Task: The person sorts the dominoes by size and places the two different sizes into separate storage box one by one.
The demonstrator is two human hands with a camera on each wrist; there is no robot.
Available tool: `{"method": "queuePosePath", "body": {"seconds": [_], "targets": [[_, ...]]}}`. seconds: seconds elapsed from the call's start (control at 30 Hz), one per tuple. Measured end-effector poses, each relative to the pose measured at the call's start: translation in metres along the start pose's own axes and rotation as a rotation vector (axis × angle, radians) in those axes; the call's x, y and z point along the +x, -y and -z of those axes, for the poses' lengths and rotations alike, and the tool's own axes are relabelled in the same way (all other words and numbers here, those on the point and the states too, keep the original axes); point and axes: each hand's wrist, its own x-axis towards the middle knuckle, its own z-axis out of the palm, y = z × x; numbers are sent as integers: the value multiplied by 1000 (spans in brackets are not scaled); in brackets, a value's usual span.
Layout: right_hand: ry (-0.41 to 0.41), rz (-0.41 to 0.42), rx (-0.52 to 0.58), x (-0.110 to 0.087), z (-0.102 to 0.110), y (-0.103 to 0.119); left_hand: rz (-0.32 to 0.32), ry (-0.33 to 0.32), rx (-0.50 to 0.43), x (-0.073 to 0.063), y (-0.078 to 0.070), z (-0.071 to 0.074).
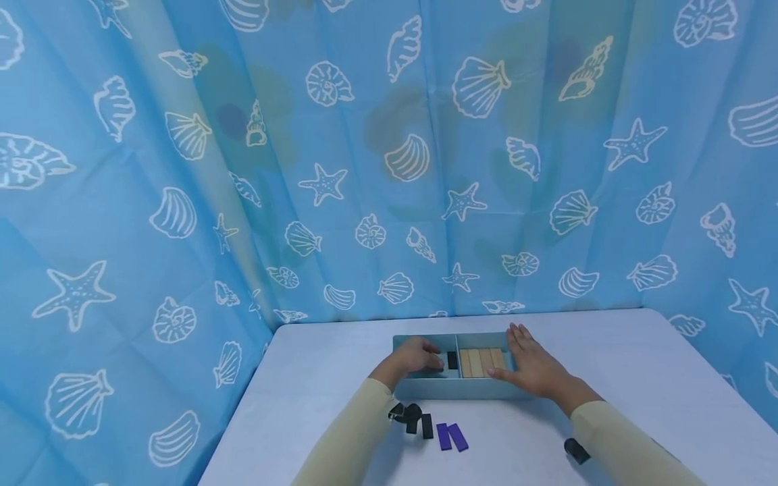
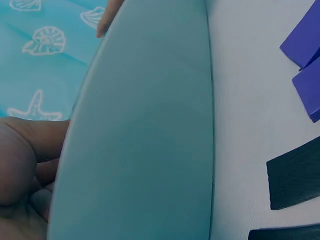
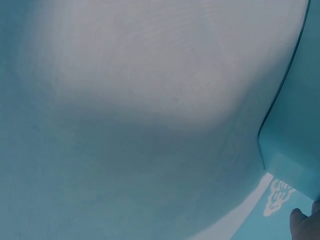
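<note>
A pale blue-green box [image 1: 462, 389] with a divider stands on the table. My left hand [image 1: 415, 356] reaches into its left compartment, fingers bent, and appears to pinch a dark block [image 1: 440, 370] at the fingertips. Beside them in that compartment lies a black block [image 1: 452, 360]. In the left wrist view the box wall [image 2: 135, 130] hides the fingertips of the left hand [image 2: 25, 170]. Several light wooden blocks [image 1: 480, 362] fill much of the right compartment. My right hand [image 1: 535, 364], fingers straight, rests against the box's right end; only a fingertip [image 3: 298, 222] shows in the right wrist view.
In front of the box lie two purple blocks [image 1: 451, 437] and black blocks [image 1: 427, 426]. Dark camera gear [image 1: 404, 412] sits by the left sleeve, and another dark piece [image 1: 575, 451] by the right sleeve. A blue shell-patterned curtain [image 1: 365, 169] hangs behind the white table [image 1: 328, 364].
</note>
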Motion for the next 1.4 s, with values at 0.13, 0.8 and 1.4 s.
{"method": "queuePosePath", "body": {"seconds": [0.13, 0.8, 1.4], "targets": [[-5, -5, 10, -1, 1, 0, -37, 36, -85, -11, -2, 3], [-11, -3, 36, 4, 4, -3, -159, -67, -337, -73, 29, 23], [6, -15, 35, 1, -1, 1, -1, -11, -257, -108, 79, 24]]}}
